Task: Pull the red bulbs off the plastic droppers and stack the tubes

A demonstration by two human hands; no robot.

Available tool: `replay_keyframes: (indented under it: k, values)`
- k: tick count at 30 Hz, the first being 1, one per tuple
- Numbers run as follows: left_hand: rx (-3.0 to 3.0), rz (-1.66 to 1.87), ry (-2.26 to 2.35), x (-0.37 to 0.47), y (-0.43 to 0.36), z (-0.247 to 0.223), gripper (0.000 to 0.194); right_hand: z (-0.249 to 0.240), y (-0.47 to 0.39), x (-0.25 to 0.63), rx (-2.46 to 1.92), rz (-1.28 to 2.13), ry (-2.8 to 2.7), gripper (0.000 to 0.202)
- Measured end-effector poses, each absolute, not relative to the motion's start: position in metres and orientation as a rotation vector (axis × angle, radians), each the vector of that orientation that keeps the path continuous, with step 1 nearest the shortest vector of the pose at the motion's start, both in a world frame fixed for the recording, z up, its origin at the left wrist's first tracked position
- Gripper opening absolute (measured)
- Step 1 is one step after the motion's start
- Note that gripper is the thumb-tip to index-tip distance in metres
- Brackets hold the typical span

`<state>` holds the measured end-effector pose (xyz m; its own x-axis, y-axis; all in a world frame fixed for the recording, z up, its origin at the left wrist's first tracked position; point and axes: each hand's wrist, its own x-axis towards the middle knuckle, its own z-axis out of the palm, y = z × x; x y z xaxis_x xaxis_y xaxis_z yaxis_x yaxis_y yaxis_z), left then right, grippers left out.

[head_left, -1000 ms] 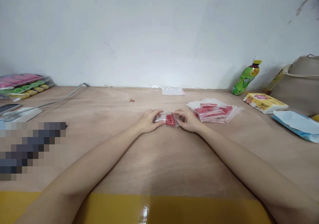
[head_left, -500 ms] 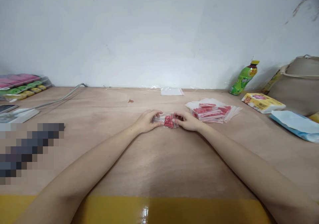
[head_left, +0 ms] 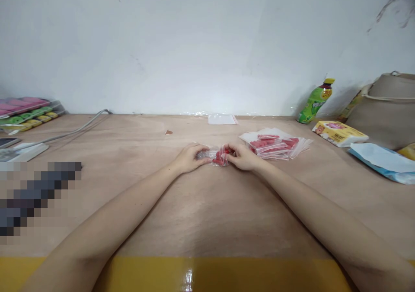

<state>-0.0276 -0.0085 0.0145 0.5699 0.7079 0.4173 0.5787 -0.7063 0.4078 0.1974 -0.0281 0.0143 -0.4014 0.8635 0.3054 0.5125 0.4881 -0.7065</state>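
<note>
A small clear zip bag (head_left: 218,156) with red pieces inside is held low over the wooden table, between my two hands. My left hand (head_left: 192,158) grips its clear, emptier end between thumb and fingers. My right hand (head_left: 241,156) has its thumb and fingers closed on the end where the red pieces lie. What the red pieces are is too small to make out. Just beyond my right hand lies a pile of similar zip bags (head_left: 275,145), several of them with red pieces showing through.
At the wall lies a flat white bag (head_left: 222,119). On the right stand a green drink bottle (head_left: 316,101), a yellow tissue pack (head_left: 340,134), a blue-white packet (head_left: 385,162) and a beige bag (head_left: 382,110). Coloured rolls (head_left: 27,112) and a grey cable (head_left: 78,129) are on the left.
The red pieces in the bag have shifted and the plastic is more crumpled near my right fingers. Both hands keep nearly the same place and hold. The view has turned very slightly.
</note>
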Motion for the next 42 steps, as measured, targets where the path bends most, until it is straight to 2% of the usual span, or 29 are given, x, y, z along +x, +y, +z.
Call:
replay_keyframes:
  k: [4, 10, 13, 19, 23, 27, 30, 36, 42]
  values:
    - [2.562, 0.813, 1.103, -0.029, -0.006, 0.013, 0.045, 0.021, -0.027, 0.207, -1.179, 0.658, -2.014, 0.017]
    - [2.556, 0.764, 1.186, -0.036, -0.003, 0.012, 0.051, 0.03, -0.029, 0.207, -1.27, 1.121, -1.479, 0.014]
    - [2.605, 0.673, 1.191, -0.046, 0.0, 0.017, 0.051, 0.033, -0.03, 0.202, -1.215, 1.166, -1.289, 0.012]
    - [2.591, 0.298, 1.148, -0.1, 0.026, 0.039, 0.056, 0.035, -0.028, 0.196, -1.153, 0.953, -1.241, 0.018]
    - [2.572, 0.135, 1.45, -0.136, 0.04, 0.055, 0.042, 0.03, -0.026, 0.194, -1.041, 0.632, -1.349, 0.022]
    - [2.526, 0.148, 1.887, -0.139, 0.037, 0.064, 0.037, 0.023, -0.025, 0.186, -1.034, 0.191, -1.649, 0.024]
    - [2.511, 0.231, 1.963, -0.125, 0.026, 0.061, 0.039, 0.019, -0.022, 0.176, -1.07, -0.039, -1.92, 0.023]
    - [2.527, 0.402, 1.808, -0.113, -0.001, 0.038, 0.054, 0.012, -0.011, 0.148, -0.983, -0.094, -2.218, 0.026]
    - [2.474, 0.521, 1.527, -0.127, -0.003, 0.022, 0.06, 0.001, -0.004, 0.125, -0.929, 0.024, -2.249, 0.021]
